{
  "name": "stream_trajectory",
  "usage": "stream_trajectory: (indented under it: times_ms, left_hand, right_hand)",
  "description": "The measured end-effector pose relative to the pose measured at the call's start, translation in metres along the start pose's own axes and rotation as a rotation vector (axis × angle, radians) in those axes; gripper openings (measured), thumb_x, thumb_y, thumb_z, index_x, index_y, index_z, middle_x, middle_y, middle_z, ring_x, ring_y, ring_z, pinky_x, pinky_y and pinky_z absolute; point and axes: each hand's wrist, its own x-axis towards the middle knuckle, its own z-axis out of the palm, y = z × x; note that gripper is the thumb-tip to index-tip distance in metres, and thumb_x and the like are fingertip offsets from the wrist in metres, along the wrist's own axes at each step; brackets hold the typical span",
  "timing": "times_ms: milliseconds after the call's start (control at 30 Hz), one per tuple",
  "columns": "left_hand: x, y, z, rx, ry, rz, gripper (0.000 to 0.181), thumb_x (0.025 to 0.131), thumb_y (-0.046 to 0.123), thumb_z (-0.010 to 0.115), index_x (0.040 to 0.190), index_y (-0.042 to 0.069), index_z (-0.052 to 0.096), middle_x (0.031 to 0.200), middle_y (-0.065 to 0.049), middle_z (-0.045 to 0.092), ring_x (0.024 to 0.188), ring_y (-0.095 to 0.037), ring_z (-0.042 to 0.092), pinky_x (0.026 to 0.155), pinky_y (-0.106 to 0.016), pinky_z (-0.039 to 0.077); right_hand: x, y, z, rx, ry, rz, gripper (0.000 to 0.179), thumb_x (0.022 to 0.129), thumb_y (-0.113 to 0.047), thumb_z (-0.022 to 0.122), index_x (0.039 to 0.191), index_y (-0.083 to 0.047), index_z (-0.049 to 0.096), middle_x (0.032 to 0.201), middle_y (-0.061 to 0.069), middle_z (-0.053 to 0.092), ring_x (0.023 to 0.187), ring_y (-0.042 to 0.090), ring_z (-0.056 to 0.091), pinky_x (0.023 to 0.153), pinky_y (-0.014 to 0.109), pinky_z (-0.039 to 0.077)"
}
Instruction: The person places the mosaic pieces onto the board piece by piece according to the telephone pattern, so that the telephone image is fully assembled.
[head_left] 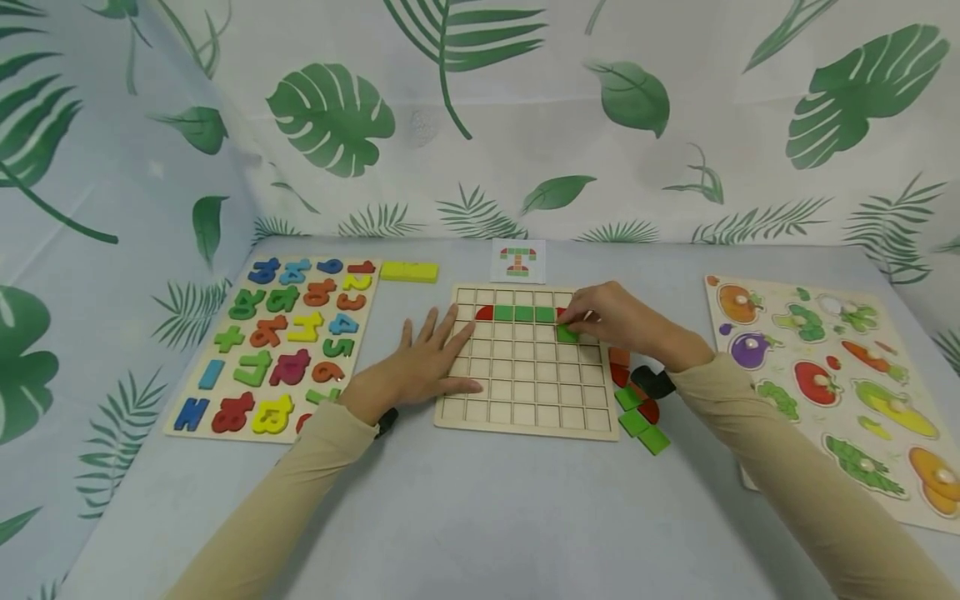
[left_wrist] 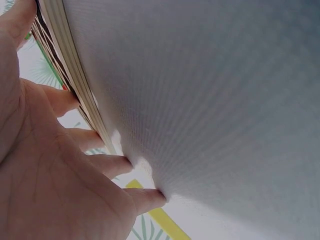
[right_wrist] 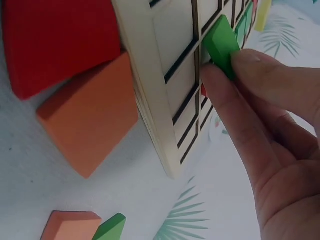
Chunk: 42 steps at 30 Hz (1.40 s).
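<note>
A wooden grid board (head_left: 525,371) lies in the middle of the table. In its second row sit a red rounded piece (head_left: 485,313), green square tiles (head_left: 525,313) and another red piece (head_left: 560,314), partly hidden by fingers. My right hand (head_left: 611,317) pinches a green square tile (right_wrist: 220,45) between thumb and fingers, tilted over a cell just below that row's right end. The left hand (head_left: 416,367) rests with spread fingers on the board's left edge; in the left wrist view its fingertips (left_wrist: 159,197) reach the board side and tablecloth.
Loose green tiles (head_left: 634,423), red pieces and orange pieces (right_wrist: 90,117) lie right of the board. A pattern card (head_left: 517,262) and yellow blocks (head_left: 408,272) lie behind it. A number puzzle (head_left: 217,333) stands left, a vegetable puzzle (head_left: 810,425) right.
</note>
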Motion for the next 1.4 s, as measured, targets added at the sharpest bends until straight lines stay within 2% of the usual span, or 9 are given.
stream_trajectory:
  times_ms: [267, 533, 900, 1000, 1167, 1267, 1400]
  left_hand:
    - [-0.001, 0.0, 0.0, 0.0, 0.004, 0.004, 0.096, 0.104, 0.058, 0.057, 0.17, 0.012, 0.004, 0.172, -0.018, -0.017, 0.156, -0.045, -0.019, 0.12, -0.07, -0.01]
    - [-0.001, 0.001, 0.0, -0.009, 0.007, 0.01, 0.096, 0.104, 0.057, 0.057, 0.17, 0.011, 0.005, 0.172, -0.02, -0.016, 0.156, -0.046, -0.017, 0.12, -0.07, -0.009]
    - [0.0, 0.0, 0.0, -0.008, 0.011, 0.015, 0.096, 0.104, 0.057, 0.057, 0.17, 0.011, 0.004, 0.172, -0.019, -0.017, 0.156, -0.046, -0.018, 0.119, -0.07, -0.01]
    - [-0.001, 0.0, 0.0, -0.007, 0.008, 0.014, 0.096, 0.104, 0.057, 0.057, 0.17, 0.011, 0.004, 0.172, -0.019, -0.017, 0.156, -0.045, -0.018, 0.119, -0.07, -0.01]
    - [-0.001, 0.0, 0.001, -0.008, 0.01, 0.012, 0.096, 0.104, 0.057, 0.057, 0.17, 0.011, 0.004, 0.172, -0.019, -0.018, 0.156, -0.045, -0.018, 0.119, -0.07, -0.01]
    - [-0.001, 0.0, 0.0, -0.013, 0.012, 0.013, 0.096, 0.104, 0.056, 0.057, 0.17, 0.012, 0.004, 0.172, -0.019, -0.017, 0.156, -0.045, -0.018, 0.119, -0.07, -0.011]
    - [-0.001, 0.001, 0.0, -0.018, 0.01, 0.013, 0.095, 0.104, 0.057, 0.057, 0.17, 0.012, 0.004, 0.172, -0.019, -0.017, 0.156, -0.045, -0.018, 0.12, -0.07, -0.011]
  right_hand:
    - [0.001, 0.0, 0.005, -0.075, 0.012, -0.032, 0.017, 0.086, 0.015, 0.077, 0.101, 0.007, 0.081, 0.096, 0.014, 0.075, 0.088, 0.028, 0.074, 0.071, 0.035, 0.06]
    - [0.002, 0.0, 0.004, -0.094, -0.006, -0.061, 0.016, 0.084, 0.016, 0.078, 0.099, 0.01, 0.08, 0.097, 0.018, 0.075, 0.089, 0.032, 0.075, 0.075, 0.038, 0.062]
    - [-0.003, -0.004, 0.006, -0.109, 0.008, -0.025, 0.014, 0.084, 0.016, 0.078, 0.097, 0.009, 0.08, 0.095, 0.016, 0.074, 0.089, 0.03, 0.074, 0.073, 0.037, 0.062]
    - [-0.006, -0.005, 0.007, -0.103, 0.005, -0.015, 0.015, 0.085, 0.014, 0.079, 0.098, 0.007, 0.08, 0.095, 0.013, 0.073, 0.087, 0.027, 0.072, 0.074, 0.035, 0.061]
    - [-0.015, -0.004, 0.002, -0.049, -0.027, 0.012, 0.015, 0.093, 0.002, 0.077, 0.107, 0.002, 0.08, 0.102, 0.008, 0.074, 0.09, 0.021, 0.068, 0.079, 0.039, 0.058]
    - [-0.022, 0.0, -0.007, 0.007, -0.016, 0.041, 0.017, 0.098, -0.003, 0.073, 0.114, -0.001, 0.079, 0.112, 0.008, 0.075, 0.099, 0.024, 0.069, 0.085, 0.045, 0.057]
    - [-0.034, 0.008, -0.025, 0.046, 0.023, 0.063, 0.021, 0.099, -0.005, 0.073, 0.119, -0.002, 0.077, 0.117, 0.009, 0.074, 0.108, 0.029, 0.07, 0.094, 0.05, 0.056]
